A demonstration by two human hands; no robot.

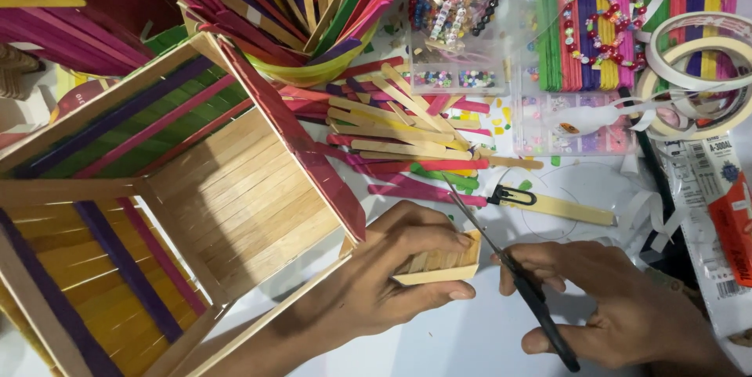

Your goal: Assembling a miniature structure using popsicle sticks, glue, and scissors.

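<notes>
My left hand (392, 267) grips a small panel of plain wooden craft sticks (442, 262), holding it flat just above the white table. My right hand (619, 306) holds black scissors (517, 279), whose thin blades point up and left past the panel's right edge. A large box built of plain and coloured craft sticks (196, 189) lies tilted at the left, touching my left forearm.
Loose coloured craft sticks (407, 134) lie in a heap behind my hands. A yellow-green cup full of sticks (298, 9) stands at the back. Clear bead boxes (564, 122), rolls of tape (697, 64), a black clip (513, 197) and a glue packet (717, 189) fill the right side.
</notes>
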